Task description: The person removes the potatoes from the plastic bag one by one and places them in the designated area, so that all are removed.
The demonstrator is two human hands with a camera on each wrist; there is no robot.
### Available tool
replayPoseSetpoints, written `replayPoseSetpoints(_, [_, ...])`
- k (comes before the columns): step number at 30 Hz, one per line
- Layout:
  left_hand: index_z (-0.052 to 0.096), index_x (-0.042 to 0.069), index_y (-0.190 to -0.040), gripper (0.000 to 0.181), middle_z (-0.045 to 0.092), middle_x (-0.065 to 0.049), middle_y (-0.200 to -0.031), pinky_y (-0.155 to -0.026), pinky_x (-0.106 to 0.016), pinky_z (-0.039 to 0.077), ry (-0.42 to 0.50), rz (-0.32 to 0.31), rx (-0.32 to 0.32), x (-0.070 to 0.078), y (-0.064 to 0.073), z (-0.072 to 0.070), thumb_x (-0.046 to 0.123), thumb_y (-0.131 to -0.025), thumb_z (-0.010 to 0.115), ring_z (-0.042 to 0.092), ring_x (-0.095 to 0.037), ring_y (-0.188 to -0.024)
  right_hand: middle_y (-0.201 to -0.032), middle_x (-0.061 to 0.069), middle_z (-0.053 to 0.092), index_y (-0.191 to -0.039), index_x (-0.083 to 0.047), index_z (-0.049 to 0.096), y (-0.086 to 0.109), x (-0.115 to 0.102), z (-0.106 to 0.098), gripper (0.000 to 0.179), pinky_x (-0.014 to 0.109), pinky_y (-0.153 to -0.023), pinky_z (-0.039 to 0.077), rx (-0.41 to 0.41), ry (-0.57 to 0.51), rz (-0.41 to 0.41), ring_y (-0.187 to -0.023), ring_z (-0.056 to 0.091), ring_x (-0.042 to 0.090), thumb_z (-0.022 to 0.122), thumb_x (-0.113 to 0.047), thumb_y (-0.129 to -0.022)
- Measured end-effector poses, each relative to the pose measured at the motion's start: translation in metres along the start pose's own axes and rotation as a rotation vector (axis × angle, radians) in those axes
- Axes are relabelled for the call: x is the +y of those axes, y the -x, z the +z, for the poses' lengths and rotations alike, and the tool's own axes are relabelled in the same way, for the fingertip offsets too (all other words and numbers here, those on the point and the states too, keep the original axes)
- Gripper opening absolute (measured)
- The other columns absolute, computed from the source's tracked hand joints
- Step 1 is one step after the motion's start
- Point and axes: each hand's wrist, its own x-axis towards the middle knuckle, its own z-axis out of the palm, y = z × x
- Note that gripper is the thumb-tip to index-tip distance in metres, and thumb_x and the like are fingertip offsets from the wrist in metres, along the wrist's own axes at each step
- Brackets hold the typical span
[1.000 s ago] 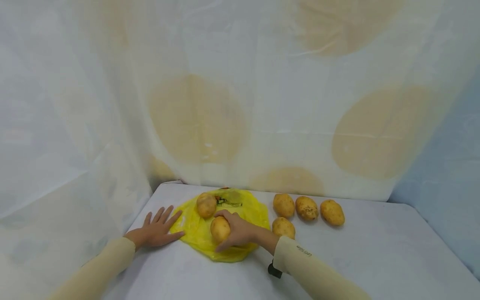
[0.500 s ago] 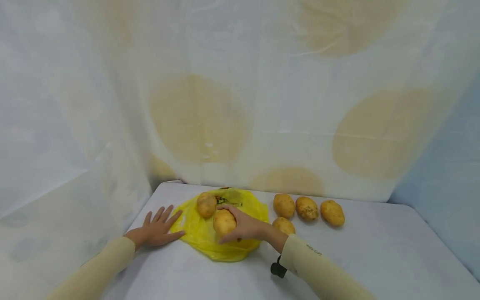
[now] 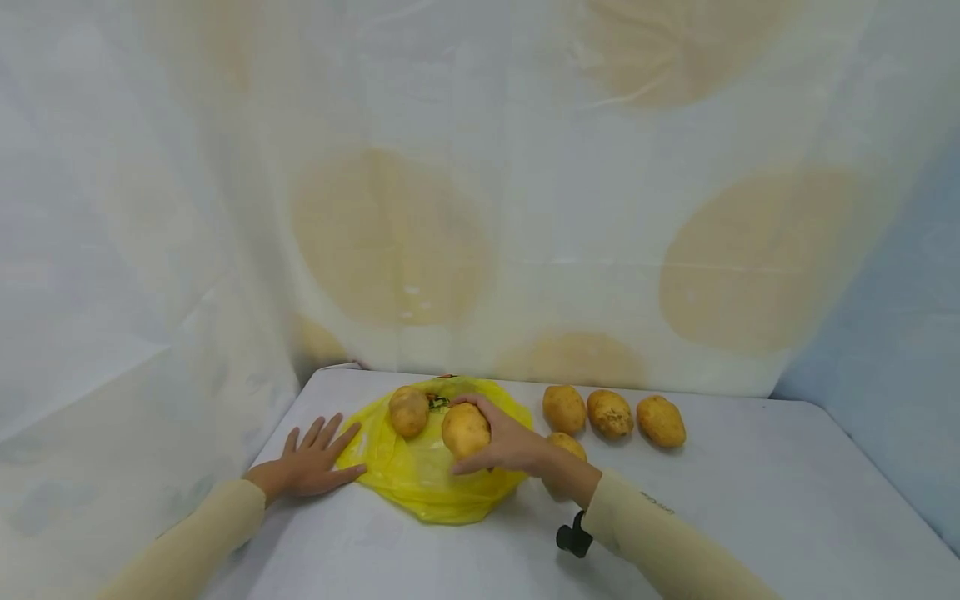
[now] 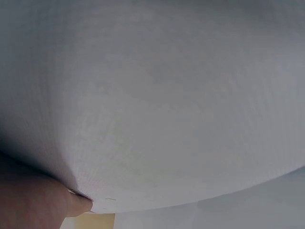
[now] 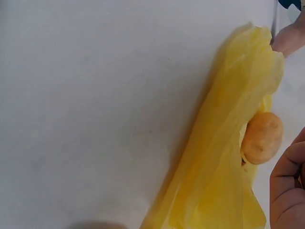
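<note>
My right hand [image 3: 506, 437] grips a potato [image 3: 467, 431] over the yellow plastic bag [image 3: 427, 492], thumb on the near side and fingers on the far side. A second potato [image 3: 408, 412] lies on the bag's left part. That one also shows in the right wrist view as a pale potato [image 5: 263, 138] beside a raised fold of the bag. Flat on the table with fingers spread, my left hand [image 3: 309, 467] has its thumb at the bag's left edge. The left wrist view holds mostly white cloth, with part of the left hand [image 4: 38, 205] in the lower corner.
To the right of the bag lie three potatoes in a row: the left one [image 3: 564, 409], the middle one [image 3: 610, 414] and the right one [image 3: 661, 422]. Another potato [image 3: 567, 447] sits nearer, partly behind my right forearm. White cloth covers the table [image 3: 712, 517], and a spotted curtain [image 3: 570, 275] hangs behind.
My right hand has moved to the right and a little up in view, with the potato in its grip. The left hand stays spread in place.
</note>
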Motion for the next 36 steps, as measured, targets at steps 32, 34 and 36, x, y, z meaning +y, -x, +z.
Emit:
replayPoseSetpoints(32, [0.021, 0.017, -0.158, 0.095, 0.006, -0.023, -0.164, -0.108, -0.074, -0.01, 0.002, 0.011, -0.01, 0.008, 0.005, -0.002, 0.079, -0.088, 0.04, 0.002, -0.052, -0.148, -0.142, 0.01, 0.042, -0.148, -0.042, 0.028, 0.066, 0.019, -0.068, 0.095, 0.04, -0.085, 0.053, 0.172, 0.066, 0.032, -0.111, 0.055, 0.029, 0.087, -0.03, -0.075])
replayPoseSetpoints(34, [0.02, 0.018, -0.159, 0.097, 0.005, -0.021, -0.165, -0.109, -0.073, -0.01, 0.004, 0.012, -0.009, 0.009, 0.004, -0.004, 0.08, -0.087, 0.04, 0.002, -0.051, -0.148, -0.141, 0.011, 0.042, -0.148, -0.043, 0.028, 0.072, 0.022, -0.075, 0.095, 0.04, -0.085, 0.053, 0.196, 0.068, 0.057, -0.111, 0.055, 0.029, 0.087, -0.029, -0.074])
replayPoseSetpoints(36, [0.02, 0.019, -0.159, 0.097, 0.005, -0.02, -0.166, -0.11, -0.073, -0.01, 0.002, 0.012, -0.009, 0.01, 0.003, -0.003, 0.081, -0.087, 0.039, 0.002, -0.05, -0.149, -0.14, 0.012, 0.043, -0.149, -0.042, 0.026, 0.078, 0.024, -0.082, 0.096, 0.04, -0.086, 0.052, 0.203, 0.078, 0.073, -0.111, 0.055, 0.029, 0.086, -0.03, -0.075])
